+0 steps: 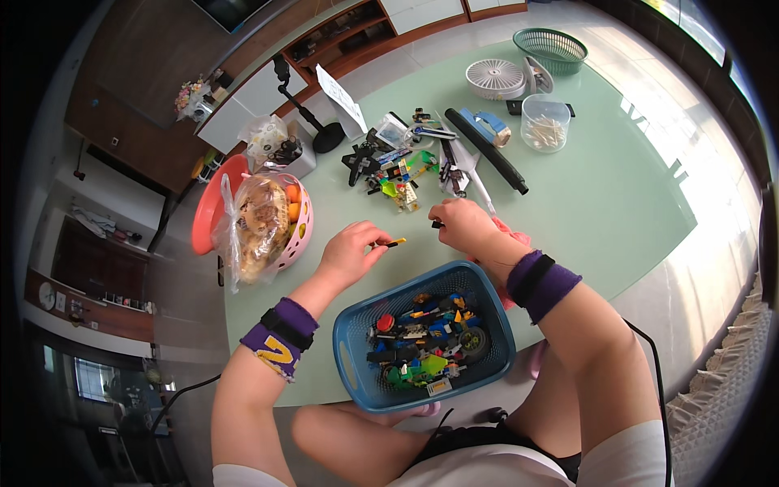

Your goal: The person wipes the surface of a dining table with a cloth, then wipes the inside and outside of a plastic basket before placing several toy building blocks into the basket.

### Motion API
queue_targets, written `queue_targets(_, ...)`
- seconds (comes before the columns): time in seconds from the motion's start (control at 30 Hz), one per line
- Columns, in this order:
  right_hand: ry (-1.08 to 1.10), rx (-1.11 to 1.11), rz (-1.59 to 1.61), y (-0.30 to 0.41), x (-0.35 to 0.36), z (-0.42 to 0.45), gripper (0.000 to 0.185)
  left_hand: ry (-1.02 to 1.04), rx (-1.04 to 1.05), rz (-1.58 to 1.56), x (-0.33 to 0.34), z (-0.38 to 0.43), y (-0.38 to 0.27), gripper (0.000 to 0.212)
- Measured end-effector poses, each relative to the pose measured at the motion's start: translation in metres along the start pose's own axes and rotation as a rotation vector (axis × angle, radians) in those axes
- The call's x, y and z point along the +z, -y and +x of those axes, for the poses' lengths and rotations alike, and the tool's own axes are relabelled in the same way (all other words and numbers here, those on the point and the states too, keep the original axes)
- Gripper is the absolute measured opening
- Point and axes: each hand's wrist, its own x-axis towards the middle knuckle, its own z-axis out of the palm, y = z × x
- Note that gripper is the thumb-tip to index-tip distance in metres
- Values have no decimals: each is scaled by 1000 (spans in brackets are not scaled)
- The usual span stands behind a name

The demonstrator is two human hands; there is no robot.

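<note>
My left hand [355,251] pinches a small yellow and black toy brick piece [395,242] between thumb and fingertips, above the table. To its right, my right hand [462,225] is closed on a small black piece [437,224], only partly visible under the fingers. A blue plastic basket [353,383] of mixed building-brick parts is nearest my body, below both hands. Beyond the hands lies a loose pile of brick parts, including a bright green piece [388,187] and black pieces [360,163]. A pinkish-red cloth [514,236] lies beside and partly behind my right wrist.
On the left, a pink basket [304,225] holds fruit and a bagged food item [258,225]. A black stand [328,137] and a grey bin [301,164] are farther back. A black tube [487,151], cotton swab tub [545,125], white fan [496,79] and green basket [551,52] occupy the far right.
</note>
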Motion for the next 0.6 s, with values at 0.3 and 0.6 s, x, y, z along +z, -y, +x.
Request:
queue_targets(0.3,9,-81,444,33,-87,-13,33,-97,83,-203,-24,-17,-69,15)
queue_targets(0.6,484,-178,227,54,-96,-36,31,-70,119,-35,2,-34,-93,13)
